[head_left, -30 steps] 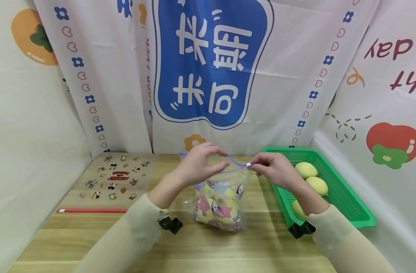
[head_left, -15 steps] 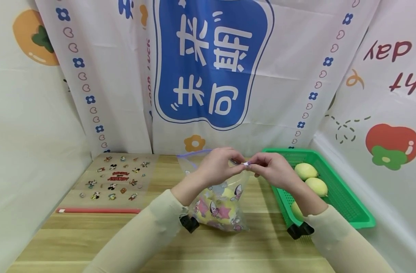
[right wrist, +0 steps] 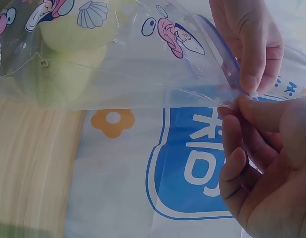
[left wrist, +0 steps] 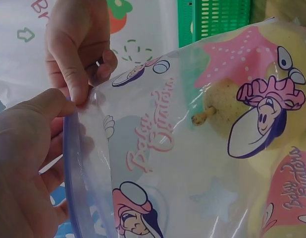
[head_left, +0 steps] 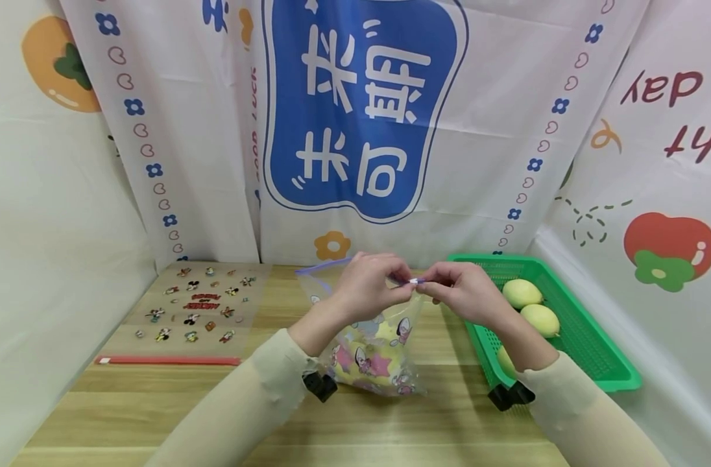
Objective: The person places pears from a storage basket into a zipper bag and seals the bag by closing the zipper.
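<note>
A clear slider zip bag [head_left: 385, 344] with cartoon prints stands upright on the table, round yellow fruit inside it. One fruit [left wrist: 220, 106] shows a brown stem in the left wrist view and looks like a pear. My left hand [head_left: 367, 285] pinches the purple zip strip [left wrist: 74, 173] beside its small white slider [head_left: 414, 281]; its fingers partly cover the strip. Close against it, my right hand [head_left: 463, 290] pinches the right end of the same strip between thumb and fingers. The fingertips of both hands nearly meet at this corner [right wrist: 237, 99].
To the right stands a green plastic basket [head_left: 601, 337] with several yellow fruits [head_left: 540, 320]. A flat clear bag [head_left: 198, 305] with a red zip strip [head_left: 168, 360] lies on the left of the wooden table [head_left: 128, 415]. Printed cloth [head_left: 495, 78] hangs behind.
My left hand has come right from above the bag's mouth and now pinches the zip by the slider. Since half a second ago, the slider and bag top have shifted slightly left.
</note>
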The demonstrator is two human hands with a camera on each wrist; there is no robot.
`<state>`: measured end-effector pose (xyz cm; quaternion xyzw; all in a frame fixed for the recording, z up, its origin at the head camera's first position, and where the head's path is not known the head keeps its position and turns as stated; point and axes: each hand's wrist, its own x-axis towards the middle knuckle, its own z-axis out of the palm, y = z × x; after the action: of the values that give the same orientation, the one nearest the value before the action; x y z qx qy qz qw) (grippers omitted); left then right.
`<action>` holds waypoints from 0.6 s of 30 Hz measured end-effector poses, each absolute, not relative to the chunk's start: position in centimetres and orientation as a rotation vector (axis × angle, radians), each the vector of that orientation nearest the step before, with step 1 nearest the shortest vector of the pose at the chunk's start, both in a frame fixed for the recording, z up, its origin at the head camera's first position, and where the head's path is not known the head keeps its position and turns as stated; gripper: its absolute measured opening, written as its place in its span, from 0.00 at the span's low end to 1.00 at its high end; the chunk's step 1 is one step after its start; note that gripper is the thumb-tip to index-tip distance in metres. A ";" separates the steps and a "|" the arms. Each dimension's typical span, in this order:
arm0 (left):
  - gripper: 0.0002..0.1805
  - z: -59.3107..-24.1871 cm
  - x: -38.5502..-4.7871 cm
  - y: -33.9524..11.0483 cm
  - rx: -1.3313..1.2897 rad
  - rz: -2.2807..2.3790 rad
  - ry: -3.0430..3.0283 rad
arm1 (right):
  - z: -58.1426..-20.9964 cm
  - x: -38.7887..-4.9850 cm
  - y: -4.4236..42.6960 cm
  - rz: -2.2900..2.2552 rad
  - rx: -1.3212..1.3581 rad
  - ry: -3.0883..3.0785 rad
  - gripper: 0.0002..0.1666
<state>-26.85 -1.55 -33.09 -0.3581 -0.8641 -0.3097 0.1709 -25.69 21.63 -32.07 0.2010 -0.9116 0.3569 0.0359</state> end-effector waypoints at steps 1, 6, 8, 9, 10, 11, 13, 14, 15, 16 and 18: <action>0.03 -33.1 -26.9 -1.6 -1.018 -0.875 -2.451 | -32.0 -25.6 21.6 1.093 0.615 -2.800 0.08; 0.02 -33.2 -27.0 -2.1 -1.027 -0.845 -2.448 | -32.1 -25.6 21.7 1.091 0.620 -2.782 0.07; 0.02 -33.3 -27.0 -2.4 -1.027 -0.841 -2.451 | -32.2 -25.5 21.8 1.096 0.619 -2.770 0.07; 0.02 -33.4 -27.1 -2.6 -1.025 -0.837 -2.453 | -32.2 -25.5 21.8 1.097 0.617 -2.766 0.07; 0.02 -33.4 -27.1 -2.8 -1.022 -0.836 -2.456 | -32.3 -25.5 21.9 1.099 0.614 -2.764 0.07; 0.03 -33.5 -27.1 -3.0 -1.018 -0.841 -2.460 | -32.3 -25.5 22.0 1.104 0.608 -2.765 0.06; 0.03 -33.6 -27.2 -3.5 -1.000 -0.842 -2.470 | -32.3 -25.6 22.1 1.112 0.595 -2.768 0.06; 0.03 -33.6 -27.2 -3.7 -0.991 -0.845 -2.472 | -32.3 -25.5 22.1 1.116 0.589 -2.770 0.06; 0.03 -33.7 -27.2 -4.0 -0.979 -0.846 -2.478 | -32.4 -25.6 22.2 1.122 0.579 -2.772 0.06; 0.03 -33.7 -27.2 -4.3 -0.970 -0.848 -2.481 | -32.4 -25.6 22.2 1.123 0.569 -2.775 0.06; 0.03 -33.6 -27.2 -4.8 -0.956 -0.845 -2.488 | -32.4 -25.7 22.3 1.122 0.549 -2.777 0.06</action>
<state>-27.22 -4.82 -33.63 -0.3369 -0.8766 -0.2976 0.1719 -25.66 22.34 -32.35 0.1802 -0.9109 0.3682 0.0482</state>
